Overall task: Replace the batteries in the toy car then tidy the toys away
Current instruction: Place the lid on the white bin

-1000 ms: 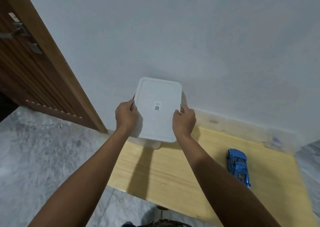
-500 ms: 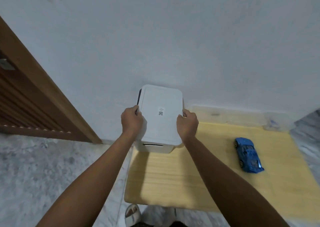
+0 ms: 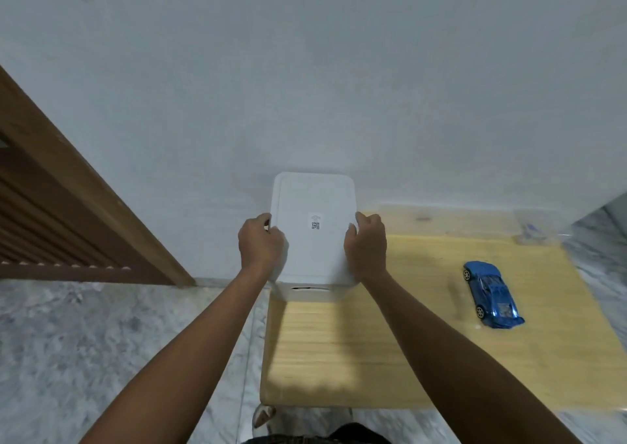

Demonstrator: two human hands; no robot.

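A pale wall rises behind a low wooden table [image 3: 390, 352] set on marble floor. At the table's far left corner stands a white storage box [image 3: 314, 240], lid on. My left hand [image 3: 260, 243] grips its left edge and my right hand [image 3: 367, 243] its right, fingers curled over the lid's rim. The blue toy car [image 3: 492, 294] lies well apart to the right; something clear and blurred, perhaps plastic packaging [image 3: 532, 235], sits beyond it.

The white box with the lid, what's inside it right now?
That cannot be seen: the opaque lid covers the white box, with the left hand and right hand gripping its sides. The blue toy car lies outside, on the wooden table.
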